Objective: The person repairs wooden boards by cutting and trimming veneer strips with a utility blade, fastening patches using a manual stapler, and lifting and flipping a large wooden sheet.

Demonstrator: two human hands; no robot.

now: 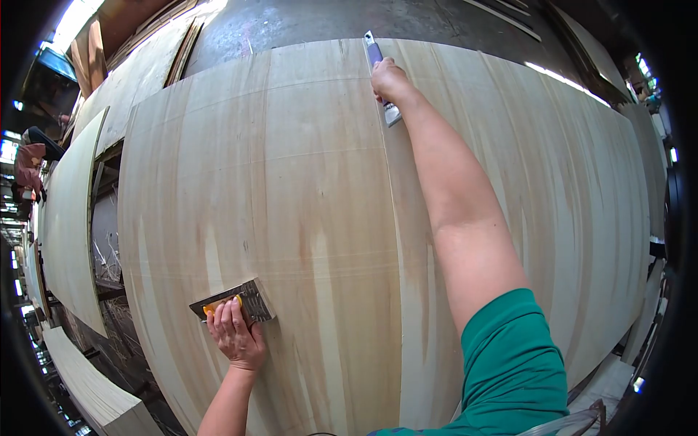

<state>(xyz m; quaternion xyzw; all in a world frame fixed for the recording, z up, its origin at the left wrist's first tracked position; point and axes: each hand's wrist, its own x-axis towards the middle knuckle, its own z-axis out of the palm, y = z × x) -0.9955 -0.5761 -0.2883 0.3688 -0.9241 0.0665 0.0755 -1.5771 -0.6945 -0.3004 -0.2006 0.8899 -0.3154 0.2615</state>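
A large pale wood sheet [320,218] with brown grain streaks and a long lengthwise seam lies below me. Near its far edge, my right hand [391,80] is closed round the purple handle of a knife-like tool [392,115], whose metal end lies by the seam. At the lower left, my left hand [236,336] grips a dark, wide-bladed scraper [256,299] with a yellow-orange part under the fingers. The scraper is on or just over the sheet; the exact contact cannot be told.
To the left stands another pale sheet [69,225], with a person [30,167] beyond it. A stack of thin sheets [94,385] is at the lower left. Grey floor [305,22] shows past the far edge. A clear tube [563,423] lies at the lower right.
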